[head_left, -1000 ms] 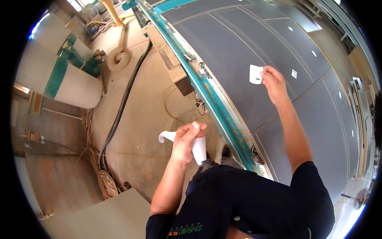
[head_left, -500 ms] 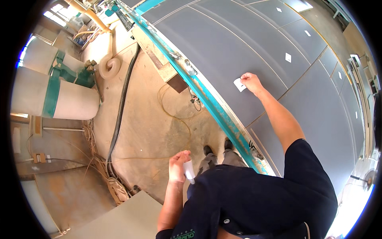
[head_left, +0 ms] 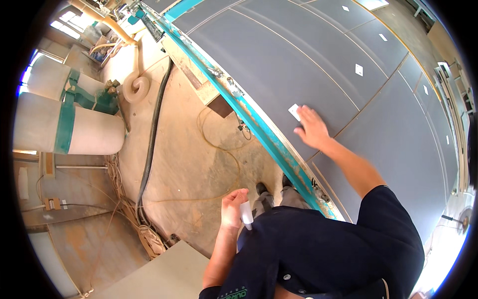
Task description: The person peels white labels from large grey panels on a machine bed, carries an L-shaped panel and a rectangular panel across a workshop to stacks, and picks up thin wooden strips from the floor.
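Observation:
My right hand lies with fingers stretched out on the large dark grey panel, partly covering a small white label. The label's far left part shows past the fingertips. Away from the panel, in front of my body, my left hand is closed around a white paper strip that hangs down from the fingers. Several more white labels, such as one label, sit on sections of the panel divided by thin cut lines.
A teal machine edge with metal fittings runs along the panel's near left side. A black hose and thin cables cross the dusty floor. White dust-collector bags with green bands stand at the left. A pale board lies at lower left.
My right hand has let go of the label's edge and flattened over it; the label now lies against the panel. My left hand has shifted slightly right, still holding the strip.

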Tool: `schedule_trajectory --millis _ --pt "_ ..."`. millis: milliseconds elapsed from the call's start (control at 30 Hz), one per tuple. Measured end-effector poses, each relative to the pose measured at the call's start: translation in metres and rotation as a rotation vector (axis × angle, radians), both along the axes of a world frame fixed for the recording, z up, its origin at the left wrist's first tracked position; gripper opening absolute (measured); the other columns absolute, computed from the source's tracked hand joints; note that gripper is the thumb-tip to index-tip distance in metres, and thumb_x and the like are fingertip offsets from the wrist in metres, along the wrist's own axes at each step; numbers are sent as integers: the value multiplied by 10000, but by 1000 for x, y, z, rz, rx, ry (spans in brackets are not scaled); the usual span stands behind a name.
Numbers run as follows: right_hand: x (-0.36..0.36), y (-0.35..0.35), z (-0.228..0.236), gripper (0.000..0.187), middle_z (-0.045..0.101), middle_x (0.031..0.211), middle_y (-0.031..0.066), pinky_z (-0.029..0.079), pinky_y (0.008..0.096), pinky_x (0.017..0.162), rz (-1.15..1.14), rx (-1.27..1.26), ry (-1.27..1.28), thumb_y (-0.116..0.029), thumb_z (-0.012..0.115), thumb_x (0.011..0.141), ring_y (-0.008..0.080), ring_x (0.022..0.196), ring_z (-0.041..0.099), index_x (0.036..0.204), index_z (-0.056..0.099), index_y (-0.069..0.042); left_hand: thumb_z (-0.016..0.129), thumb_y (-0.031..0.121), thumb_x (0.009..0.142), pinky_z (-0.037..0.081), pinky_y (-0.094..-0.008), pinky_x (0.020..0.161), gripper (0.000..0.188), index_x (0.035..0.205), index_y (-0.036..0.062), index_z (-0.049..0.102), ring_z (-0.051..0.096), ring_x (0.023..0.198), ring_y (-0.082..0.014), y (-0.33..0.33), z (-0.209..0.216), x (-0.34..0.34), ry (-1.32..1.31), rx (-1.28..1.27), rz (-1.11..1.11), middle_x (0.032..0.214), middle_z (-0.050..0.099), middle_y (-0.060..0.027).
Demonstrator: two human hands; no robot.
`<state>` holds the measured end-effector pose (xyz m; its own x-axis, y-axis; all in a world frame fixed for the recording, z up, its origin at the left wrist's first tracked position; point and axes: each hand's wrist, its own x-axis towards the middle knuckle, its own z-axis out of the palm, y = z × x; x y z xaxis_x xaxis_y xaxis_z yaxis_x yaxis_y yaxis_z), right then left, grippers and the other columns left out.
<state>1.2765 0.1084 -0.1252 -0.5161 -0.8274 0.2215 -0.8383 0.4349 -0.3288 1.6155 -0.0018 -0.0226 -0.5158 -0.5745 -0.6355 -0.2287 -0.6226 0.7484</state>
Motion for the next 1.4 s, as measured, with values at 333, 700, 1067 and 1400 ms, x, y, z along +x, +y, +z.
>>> schedule_trajectory --millis 333,700,1067,1400 --pt "17 7 4 668 264 1430 164 191 369 1104 167 179 -4 -400 494 859 274 1344 215 1342 311 24 588 142 847 363 -220 498 195 908 -42 607 472 565 -74 22 0 -27 -63 -43 -136 657 532 5" --pt "47 26 7 580 451 1286 168 314 374 1032 118 61 30 -328 591 781 284 1233 391 1239 443 -4 592 172 824 438 -291 626 123 797 55 566 500 692 -140 21 -10 -15 36 299 465 732 510 -19" --pt "281 70 76 296 627 851 83 493 282 670 215 -310 -1251 -145 672 791 135 693 596 1001 571 37 543 209 881 422 -328 762 135 851 77 537 496 803 -149 29 -20 22 290 212 648 834 529 -4" --pt "351 91 101 279 549 629 42 377 198 437 -225 -360 -1605 -246 502 927 76 480 482 1033 546 8 482 90 891 433 -344 884 388 1257 6 386 526 1041 -202 101 -10 131 573 50 56 1177 513 -95"
